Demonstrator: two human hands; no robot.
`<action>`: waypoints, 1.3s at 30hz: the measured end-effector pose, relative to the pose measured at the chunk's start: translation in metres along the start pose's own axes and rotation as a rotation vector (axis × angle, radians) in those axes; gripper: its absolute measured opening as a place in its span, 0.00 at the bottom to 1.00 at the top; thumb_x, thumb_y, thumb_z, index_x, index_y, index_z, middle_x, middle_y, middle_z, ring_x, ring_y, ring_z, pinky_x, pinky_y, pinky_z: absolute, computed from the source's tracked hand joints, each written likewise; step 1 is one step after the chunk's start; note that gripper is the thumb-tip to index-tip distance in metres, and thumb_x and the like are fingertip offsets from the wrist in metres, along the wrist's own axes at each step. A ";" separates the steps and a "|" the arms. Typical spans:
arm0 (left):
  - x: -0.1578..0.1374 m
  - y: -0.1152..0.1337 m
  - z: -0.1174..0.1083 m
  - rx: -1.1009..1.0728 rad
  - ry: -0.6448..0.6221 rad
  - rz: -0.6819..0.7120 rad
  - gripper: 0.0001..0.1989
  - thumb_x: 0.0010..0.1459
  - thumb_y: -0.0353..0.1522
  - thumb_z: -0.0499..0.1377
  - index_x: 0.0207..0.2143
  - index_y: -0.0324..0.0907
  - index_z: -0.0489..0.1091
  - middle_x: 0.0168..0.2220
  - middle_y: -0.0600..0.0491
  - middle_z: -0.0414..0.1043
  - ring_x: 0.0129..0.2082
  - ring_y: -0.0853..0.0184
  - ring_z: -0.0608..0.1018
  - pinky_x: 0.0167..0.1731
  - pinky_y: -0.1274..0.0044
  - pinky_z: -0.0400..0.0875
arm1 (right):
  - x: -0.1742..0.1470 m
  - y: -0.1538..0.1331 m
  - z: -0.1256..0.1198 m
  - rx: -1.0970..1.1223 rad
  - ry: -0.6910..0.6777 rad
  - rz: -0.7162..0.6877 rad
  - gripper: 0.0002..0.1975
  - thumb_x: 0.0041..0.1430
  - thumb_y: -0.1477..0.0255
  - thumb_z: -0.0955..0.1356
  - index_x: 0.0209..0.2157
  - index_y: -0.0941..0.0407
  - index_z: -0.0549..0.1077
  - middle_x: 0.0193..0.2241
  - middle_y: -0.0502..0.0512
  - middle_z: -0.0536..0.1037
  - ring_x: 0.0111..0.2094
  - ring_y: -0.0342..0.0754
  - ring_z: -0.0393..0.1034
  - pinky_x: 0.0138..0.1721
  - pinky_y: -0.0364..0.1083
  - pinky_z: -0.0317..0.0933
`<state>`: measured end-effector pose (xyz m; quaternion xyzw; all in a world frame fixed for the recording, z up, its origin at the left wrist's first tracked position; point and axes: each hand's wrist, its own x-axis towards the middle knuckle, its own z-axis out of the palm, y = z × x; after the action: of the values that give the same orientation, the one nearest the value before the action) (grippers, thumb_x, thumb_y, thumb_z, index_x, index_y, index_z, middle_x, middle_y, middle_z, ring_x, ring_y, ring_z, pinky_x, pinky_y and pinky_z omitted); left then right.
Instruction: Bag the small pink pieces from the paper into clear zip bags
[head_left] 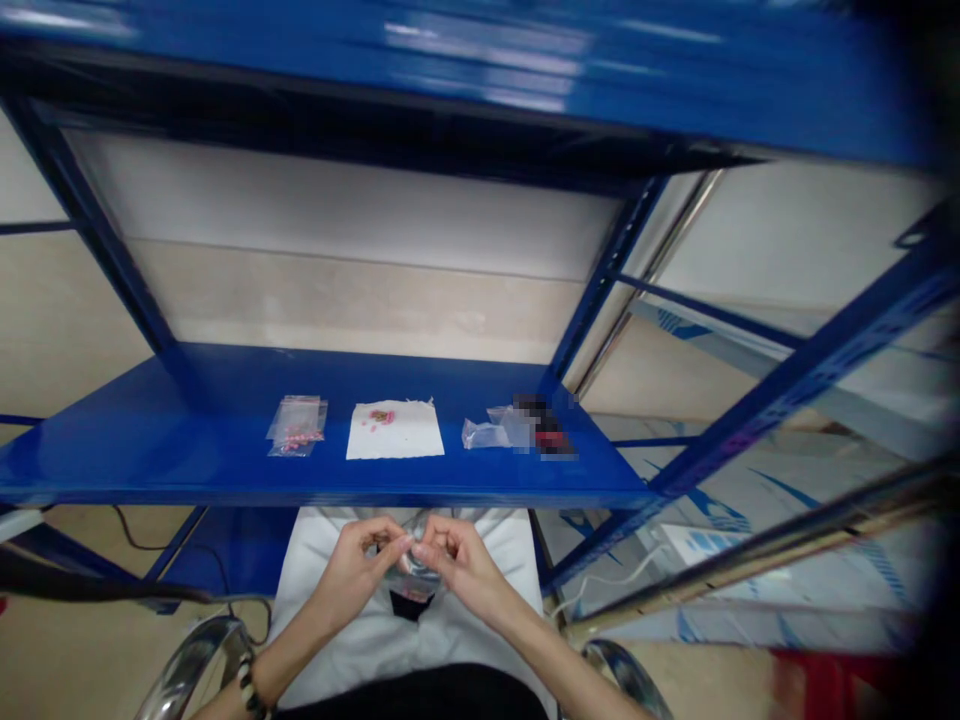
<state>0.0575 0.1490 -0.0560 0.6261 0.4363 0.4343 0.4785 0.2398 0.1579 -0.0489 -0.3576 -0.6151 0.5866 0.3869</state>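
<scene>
Above my lap, just in front of the shelf edge, my left hand (pixel 379 555) and my right hand (pixel 455 562) pinch the top of a small clear plastic bag (pixel 417 587) from either side. Both thumbs and forefingers come close together at its upper part. A bit of pink shows low in the bag, too small to make out. On the blue shelf beyond lies a white sheet (pixel 405 438) with small pink and brownish bits (pixel 381 416) on it. To its left rest clear zip bags (pixel 293 440) with pink-red pieces inside.
Right of the sheet lie crumpled clear plastic bags (pixel 486 434) and a blurred dark and red item (pixel 550 440). An upper blue shelf (pixel 480 80) overhangs the blue lower shelf (pixel 217 400). A chair's metal armrest (pixel 184 665) is at my left.
</scene>
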 end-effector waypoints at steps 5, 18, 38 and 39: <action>0.006 -0.004 -0.002 0.002 0.054 0.019 0.19 0.59 0.44 0.59 0.25 0.39 0.73 0.25 0.49 0.75 0.28 0.63 0.75 0.32 0.75 0.66 | 0.008 0.003 -0.008 0.044 -0.135 0.074 0.21 0.56 0.52 0.69 0.29 0.58 0.69 0.16 0.45 0.66 0.15 0.38 0.55 0.18 0.38 0.50; 0.002 -0.003 -0.001 -0.157 -0.178 -0.053 0.18 0.58 0.46 0.60 0.32 0.39 0.72 0.27 0.50 0.75 0.30 0.64 0.76 0.34 0.75 0.66 | 0.000 -0.006 -0.009 -0.062 -0.196 0.080 0.21 0.57 0.52 0.68 0.30 0.58 0.69 0.19 0.48 0.68 0.18 0.39 0.59 0.21 0.39 0.55; 0.011 0.011 -0.032 0.239 0.074 0.198 0.12 0.60 0.29 0.57 0.23 0.38 0.69 0.24 0.53 0.71 0.28 0.67 0.72 0.31 0.78 0.60 | 0.008 -0.011 -0.007 -0.598 -0.129 -0.071 0.16 0.63 0.68 0.66 0.23 0.57 0.62 0.19 0.45 0.64 0.24 0.41 0.59 0.26 0.41 0.45; 0.009 0.013 -0.037 0.207 0.111 0.203 0.12 0.59 0.30 0.58 0.22 0.38 0.69 0.24 0.53 0.71 0.28 0.67 0.72 0.32 0.78 0.61 | 0.005 -0.013 -0.007 -0.583 -0.129 -0.084 0.17 0.64 0.66 0.65 0.23 0.57 0.62 0.18 0.45 0.64 0.22 0.41 0.59 0.26 0.41 0.46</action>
<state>0.0259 0.1633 -0.0357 0.6882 0.4389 0.4670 0.3401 0.2435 0.1648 -0.0351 -0.3897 -0.7952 0.3903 0.2521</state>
